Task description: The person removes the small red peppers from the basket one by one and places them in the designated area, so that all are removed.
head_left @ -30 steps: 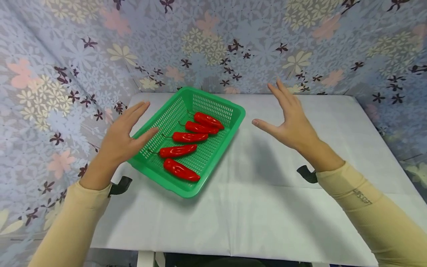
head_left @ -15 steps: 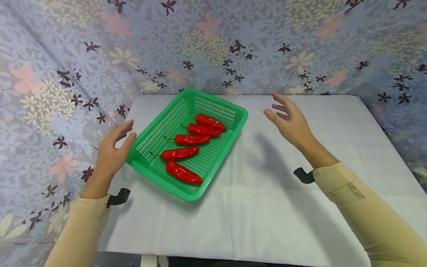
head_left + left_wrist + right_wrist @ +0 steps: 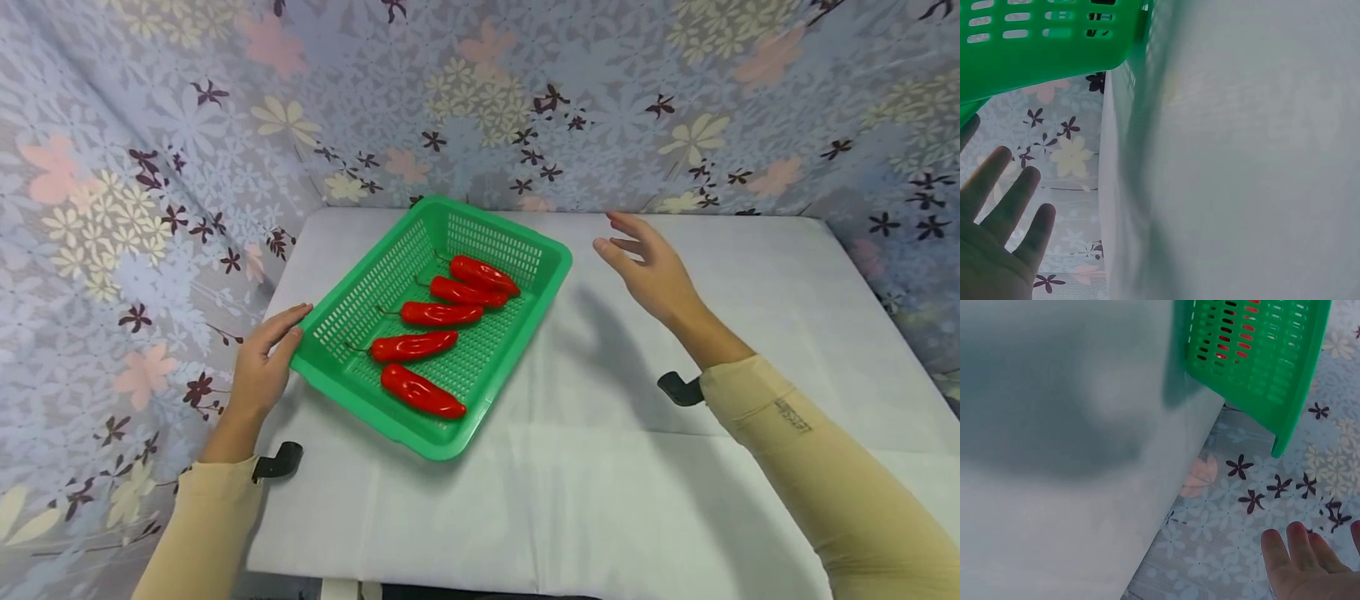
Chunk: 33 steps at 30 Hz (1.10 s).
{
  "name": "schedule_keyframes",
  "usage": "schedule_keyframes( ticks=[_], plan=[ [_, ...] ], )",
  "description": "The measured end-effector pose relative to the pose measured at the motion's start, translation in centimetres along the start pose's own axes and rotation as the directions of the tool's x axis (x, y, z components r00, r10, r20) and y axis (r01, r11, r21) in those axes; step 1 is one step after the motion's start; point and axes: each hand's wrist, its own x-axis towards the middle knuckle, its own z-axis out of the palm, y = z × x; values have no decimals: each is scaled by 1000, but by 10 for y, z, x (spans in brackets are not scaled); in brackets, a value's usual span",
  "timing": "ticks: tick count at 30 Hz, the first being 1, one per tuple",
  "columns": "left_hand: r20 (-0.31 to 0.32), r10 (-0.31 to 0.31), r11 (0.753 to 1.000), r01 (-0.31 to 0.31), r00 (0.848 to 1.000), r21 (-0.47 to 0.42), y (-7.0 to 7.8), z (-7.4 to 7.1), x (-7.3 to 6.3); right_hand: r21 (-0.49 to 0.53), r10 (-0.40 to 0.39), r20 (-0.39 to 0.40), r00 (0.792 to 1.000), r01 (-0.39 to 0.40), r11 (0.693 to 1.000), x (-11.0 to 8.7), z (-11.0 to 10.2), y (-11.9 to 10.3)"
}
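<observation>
A green plastic basket [image 3: 498,379] sits at an angle on the table, left of centre. Several red chili peppers [image 3: 423,392] lie in it in a row, some with thin stems pointing left. At the basket's left corner is my left hand [image 3: 262,362], its thumb and fingertips by the rim; I cannot tell whether they touch it. The left wrist view has that hand's fingers [image 3: 1007,206] spread and fairly straight beneath the basket's wall [image 3: 1054,56]. My right hand [image 3: 656,271] hovers over the table right of the basket, fingers loosely bent around nothing.
A white cloth covers the table [image 3: 600,500]. Flower-patterned fabric [image 3: 480,100] hangs behind it and along the left and right sides. Dark mounts are strapped at both wrists, over the beige sleeves [image 3: 795,450].
My left hand has come down and toward me, from above the basket's left side to its left corner. My right hand has lowered slightly, its fingers more bent. The peppers stay put.
</observation>
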Motion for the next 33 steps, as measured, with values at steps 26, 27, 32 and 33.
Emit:
schedule_keyframes(
  ticks=[26, 27, 32, 33],
  plan=[
    [37, 18, 986, -11, 999, -167, 36, -1, 2, 2, -174, 163, 971, 176, 984, 54, 53, -43],
    [35, 20, 985, -14, 999, -172, 35, -1, 1, 2, -179, 171, 969, 182, 983, 56, 56, -44],
    [34, 24, 982, -17, 999, -187, 31, -2, 0, 2, -197, 203, 959, 201, 980, 61, 68, -48],
    [36, 22, 982, -15, 999, -188, 30, -2, 0, 1, -200, 207, 958, 204, 979, 62, 71, -49]
  ],
)
